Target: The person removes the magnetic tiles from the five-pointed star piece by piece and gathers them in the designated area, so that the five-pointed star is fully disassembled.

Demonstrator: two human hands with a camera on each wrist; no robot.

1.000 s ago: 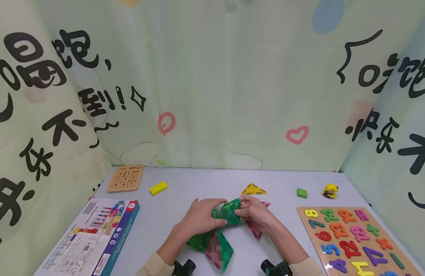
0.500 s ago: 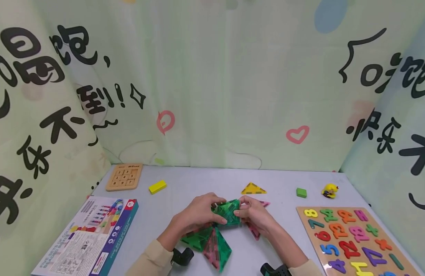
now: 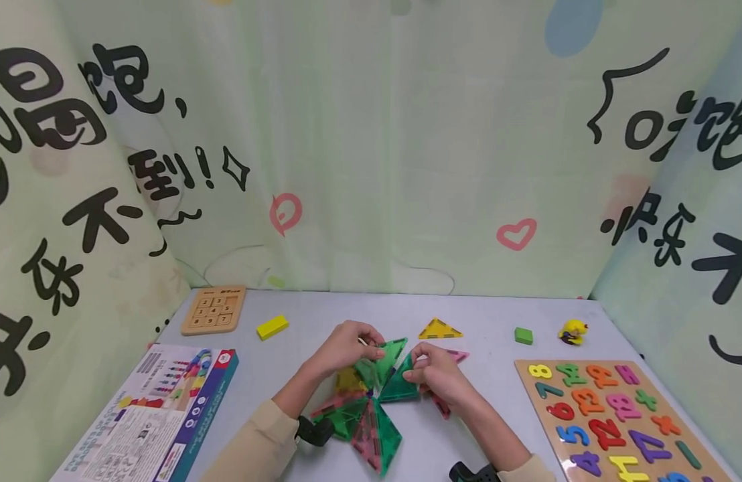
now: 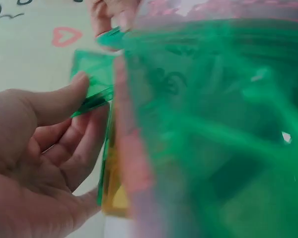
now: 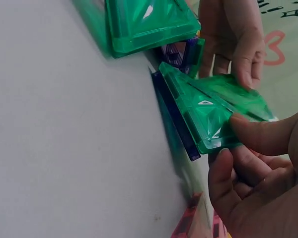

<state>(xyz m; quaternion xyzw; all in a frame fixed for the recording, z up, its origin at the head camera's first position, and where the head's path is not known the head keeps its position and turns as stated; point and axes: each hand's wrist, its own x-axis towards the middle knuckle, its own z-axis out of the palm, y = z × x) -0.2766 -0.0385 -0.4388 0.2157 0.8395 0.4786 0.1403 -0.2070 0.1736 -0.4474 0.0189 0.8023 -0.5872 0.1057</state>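
Observation:
On the table stands a pinwheel-like cluster of translucent magnetic tiles, with pink tile (image 3: 366, 438), green tile (image 3: 390, 428) and yellow tile (image 3: 348, 379) faces. At its far side, my left hand (image 3: 347, 348) pinches a green tile (image 3: 392, 355) between thumb and fingers. My right hand (image 3: 441, 376) pinches a green triangular tile (image 5: 201, 104) by its corner, thumb on top. These two green tiles lean apart, with a narrow gap between them in the head view. In the left wrist view, a near green tile (image 4: 223, 163) hides much of the cluster.
Pink tiles (image 3: 441, 406) lie under and beyond the right hand, with a yellow triangular tile (image 3: 440, 329) behind. A box (image 3: 148, 415) and number puzzle (image 3: 214, 310) sit left; a number board (image 3: 618, 418) lies right. Yellow block (image 3: 272, 327), green block (image 3: 524, 335) and duck toy (image 3: 572, 331) stand farther back.
The left hand has moved up and slightly left, tilting its green tile away from the right hand's tile and opening a gap. The cluster's yellow face now shows. The right hand has barely moved.

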